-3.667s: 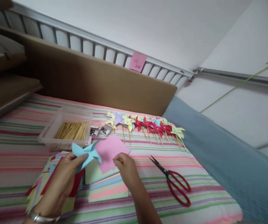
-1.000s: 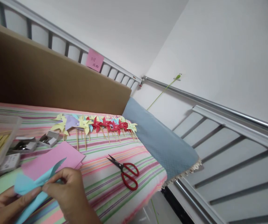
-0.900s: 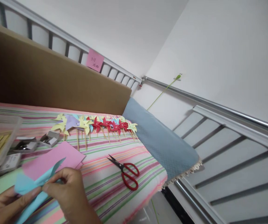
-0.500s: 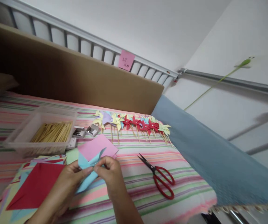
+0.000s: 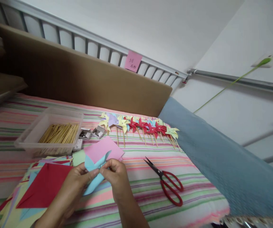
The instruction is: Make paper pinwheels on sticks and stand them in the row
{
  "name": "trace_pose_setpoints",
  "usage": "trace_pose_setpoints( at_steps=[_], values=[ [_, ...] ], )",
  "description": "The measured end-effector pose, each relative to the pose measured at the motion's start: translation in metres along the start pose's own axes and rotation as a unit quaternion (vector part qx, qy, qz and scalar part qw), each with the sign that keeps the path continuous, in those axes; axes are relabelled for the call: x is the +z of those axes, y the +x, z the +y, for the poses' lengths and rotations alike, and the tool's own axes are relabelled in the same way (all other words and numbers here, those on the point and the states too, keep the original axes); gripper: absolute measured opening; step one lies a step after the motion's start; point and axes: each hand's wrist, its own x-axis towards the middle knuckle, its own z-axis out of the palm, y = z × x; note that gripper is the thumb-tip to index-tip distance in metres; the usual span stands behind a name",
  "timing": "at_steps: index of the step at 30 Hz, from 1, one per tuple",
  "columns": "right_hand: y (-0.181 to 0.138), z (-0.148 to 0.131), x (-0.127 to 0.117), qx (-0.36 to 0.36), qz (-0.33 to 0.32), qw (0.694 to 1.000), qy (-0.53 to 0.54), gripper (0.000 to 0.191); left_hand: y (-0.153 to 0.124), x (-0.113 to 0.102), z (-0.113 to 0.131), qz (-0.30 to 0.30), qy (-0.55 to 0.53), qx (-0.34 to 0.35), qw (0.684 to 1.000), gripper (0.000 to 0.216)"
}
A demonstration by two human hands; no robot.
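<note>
Between my two hands is a light blue paper pinwheel (image 5: pixel 94 185), its corners folded in toward the middle. My left hand (image 5: pixel 82 179) pinches it from the left with the thumb near the centre. From the right, my right hand (image 5: pixel 114 171) closes thumb and fingertips at that same centre; whether a pin sits there is hidden. Just behind the pinwheel lie pink paper squares (image 5: pixel 103 148). A stack of coloured paper topped by a red sheet (image 5: pixel 44 185) is beside my left forearm. To the right of my right hand rest red-handled scissors (image 5: pixel 166 182), blades slightly apart.
A clear plastic box (image 5: pixel 22 142) of wooden sticks (image 5: pixel 59 136) stands at left, with small boxes of metal pins (image 5: pixel 85 133) beside it. Finished pinwheels (image 5: pixel 141 125) on sticks lie along the back. A cardboard panel (image 5: pixel 91 82) borders the striped cloth (image 5: pixel 198 202).
The whole view has shifted, so everything sits slightly farther right. Both hands keep their grip on the blue pinwheel at its centre.
</note>
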Motion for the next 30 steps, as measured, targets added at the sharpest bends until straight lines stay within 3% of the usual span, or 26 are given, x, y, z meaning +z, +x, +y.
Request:
trace_pose_setpoints(
  at_steps=[9,18,22,27,30],
  values=[
    [-0.003,-0.005,0.000,0.010,-0.012,1.000,0.002,0.011,0.000,0.001,-0.001,-0.002,-0.014,-0.008,1.000,0.030],
    [-0.005,-0.008,0.005,-0.061,-0.007,0.997,-0.039,0.012,0.000,-0.004,0.004,-0.004,-0.013,-0.011,1.000,0.019],
    [-0.008,-0.006,0.002,-0.097,-0.036,0.991,-0.085,0.029,0.002,-0.006,0.001,-0.003,0.003,-0.003,1.000,0.019],
    [-0.014,-0.002,-0.006,-0.172,-0.012,0.968,-0.180,0.053,0.002,-0.004,-0.002,0.014,0.011,0.044,0.999,0.026],
    [-0.015,-0.004,-0.010,-0.162,-0.032,0.973,-0.159,0.065,0.001,-0.001,0.003,0.008,0.001,0.067,0.998,0.030]
  ],
)
